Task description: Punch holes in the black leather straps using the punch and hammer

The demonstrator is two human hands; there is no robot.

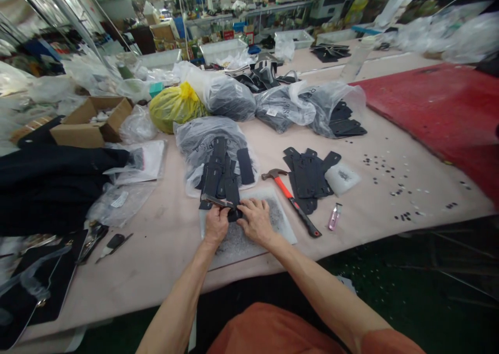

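My left hand (216,225) is closed around a slim metal bar-like tool (217,201), its kind not clear, which lies slanted across the black pieces. With thumb and fingertips, my right hand (256,221) grips the end of a black strip (233,214) from the right side. Both hands meet over a scuffed translucent cutting board (278,216). Just beyond them, a pile of black strips (219,172) rests on a clear plastic bag (191,135). A claw hammer (287,194) with a red and black handle lies right of the board.
Right of the hammer are stacked black cut pieces (310,174), a whitish block (343,177) and a small pink tool (334,217). Small black scraps (397,192) dot the table near a red sheet (436,99). Filled bags, including a yellow bag (177,107), line the back; a cardboard box (91,122) stands left.
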